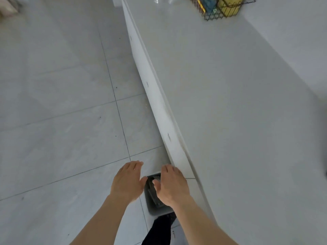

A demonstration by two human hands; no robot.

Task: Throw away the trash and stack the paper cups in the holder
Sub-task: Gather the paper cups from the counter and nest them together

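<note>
A small grey trash bin (153, 207) stands on the tiled floor against the foot of the white counter, with dark trash showing inside. Both of my hands hover above it, palms down. My left hand (128, 181) is over the bin's left side, fingers apart and holding nothing. My right hand (170, 184) covers the bin's right side, also open and empty. No paper cups or cup holder are in view.
The white counter (238, 121) runs diagonally along the right. A black wire basket (223, 10) with yellow and blue packages sits at its far end. Grey floor tiles (62, 103) fill the left. A dark trouser leg (159, 230) shows below the bin.
</note>
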